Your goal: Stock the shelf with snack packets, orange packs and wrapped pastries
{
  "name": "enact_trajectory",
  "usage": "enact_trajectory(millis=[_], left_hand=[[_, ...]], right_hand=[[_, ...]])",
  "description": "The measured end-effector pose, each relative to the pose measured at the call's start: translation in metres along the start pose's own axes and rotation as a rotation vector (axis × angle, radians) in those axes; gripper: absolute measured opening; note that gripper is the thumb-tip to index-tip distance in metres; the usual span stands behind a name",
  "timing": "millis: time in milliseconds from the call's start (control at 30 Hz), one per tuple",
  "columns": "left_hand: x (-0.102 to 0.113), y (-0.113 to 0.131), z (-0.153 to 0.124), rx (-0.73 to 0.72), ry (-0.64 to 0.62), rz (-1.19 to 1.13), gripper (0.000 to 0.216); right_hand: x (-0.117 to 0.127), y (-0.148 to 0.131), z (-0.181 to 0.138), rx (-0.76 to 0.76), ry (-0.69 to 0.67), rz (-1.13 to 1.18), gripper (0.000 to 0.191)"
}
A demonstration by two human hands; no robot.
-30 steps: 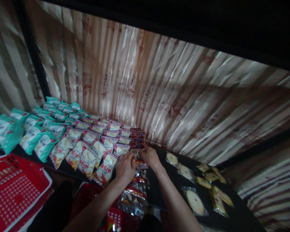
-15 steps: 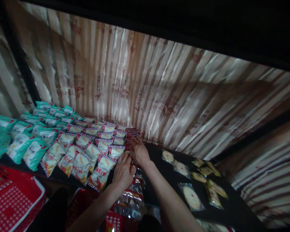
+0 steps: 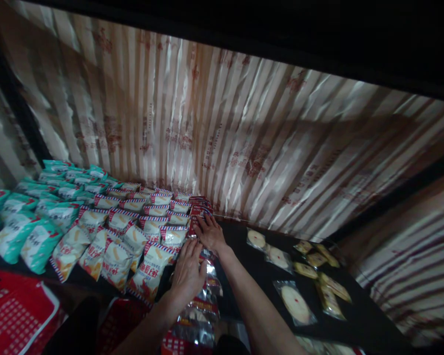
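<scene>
A strip of dark red, shiny snack packets (image 3: 198,209) runs along the black table, and its lower part with silvery clear sections (image 3: 198,315) hangs toward me. My right hand (image 3: 210,235) rests on the upper packets, fingers stretched and spread. Just nearer to me, my left hand (image 3: 187,271) lies on the strip with its fingers extended and its thumb apart. Both hands hide part of the strip beneath them. White snack bags with red lettering (image 3: 151,268) stand in rows immediately left of my left hand.
Teal snack bags (image 3: 40,246) fill the far left. Right of my arms lie round flat cakes in clear wrappers (image 3: 295,301) and several yellowish packets (image 3: 329,296) on the black tabletop (image 3: 251,291). A red basket (image 3: 18,310) stands below left. A pleated, printed curtain (image 3: 214,123) hangs behind.
My right hand has shifted slightly toward me along the red packets, its fingers now flatter and more spread. The left side of the view has slid a little leftward.
</scene>
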State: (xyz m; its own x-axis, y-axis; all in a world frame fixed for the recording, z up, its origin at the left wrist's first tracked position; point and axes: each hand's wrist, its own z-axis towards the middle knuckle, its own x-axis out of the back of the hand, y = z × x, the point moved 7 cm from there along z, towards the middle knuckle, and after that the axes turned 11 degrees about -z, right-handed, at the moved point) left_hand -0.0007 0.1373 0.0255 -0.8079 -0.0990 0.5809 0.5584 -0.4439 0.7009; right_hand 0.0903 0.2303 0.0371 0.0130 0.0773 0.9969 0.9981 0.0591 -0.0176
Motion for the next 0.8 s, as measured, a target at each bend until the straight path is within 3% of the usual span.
enact_trajectory(millis=[400, 800], left_hand=[[-0.002, 0.003, 0.0, 0.032, -0.062, 0.022, 0.044], [0.003, 0.001, 0.001, 0.004, 0.031, 0.007, 0.048]], right_hand=[[-0.005, 0.0, -0.004, -0.004, -0.014, 0.028, 0.056], [0.015, 0.003, -0.003, -0.036, 0.118, 0.021, 0.049]])
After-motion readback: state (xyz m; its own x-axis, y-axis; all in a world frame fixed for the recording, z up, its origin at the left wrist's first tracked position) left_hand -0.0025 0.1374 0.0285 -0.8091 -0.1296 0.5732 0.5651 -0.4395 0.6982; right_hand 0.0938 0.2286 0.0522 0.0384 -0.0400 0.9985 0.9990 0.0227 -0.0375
